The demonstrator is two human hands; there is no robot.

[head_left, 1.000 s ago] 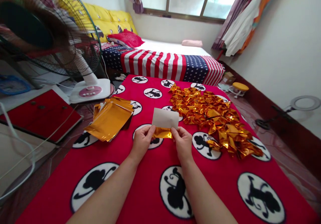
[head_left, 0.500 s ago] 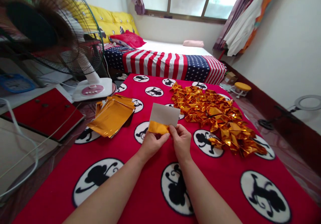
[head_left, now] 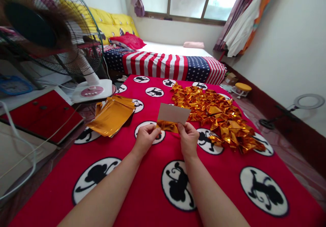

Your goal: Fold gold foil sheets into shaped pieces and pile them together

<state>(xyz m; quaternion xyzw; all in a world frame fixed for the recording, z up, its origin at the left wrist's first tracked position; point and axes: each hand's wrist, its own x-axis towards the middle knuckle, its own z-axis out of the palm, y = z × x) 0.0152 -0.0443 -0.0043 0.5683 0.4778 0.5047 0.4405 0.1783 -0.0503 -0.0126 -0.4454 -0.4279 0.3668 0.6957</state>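
Between my hands is a sheet of gold foil paper, its pale grey back facing me and a shiny gold band folded up along the near edge. My left hand pinches the left end of the fold between thumb and fingers. At the right end, my right hand grips the band, thumb on top. To the left lies a stack of flat gold foil sheets. Many folded gold foil pieces are heaped on the right, beyond my right hand.
A red cloth with black monkey figures in white circles covers the surface under my hands. A running fan stands at the left, beside a red panel. Behind is a bed with a flag-patterned cover; a yellow stool stands at right.
My left hand has slid outward to the left end of the gold fold. My right hand and the sheet have shifted slightly right. The view has moved a little.
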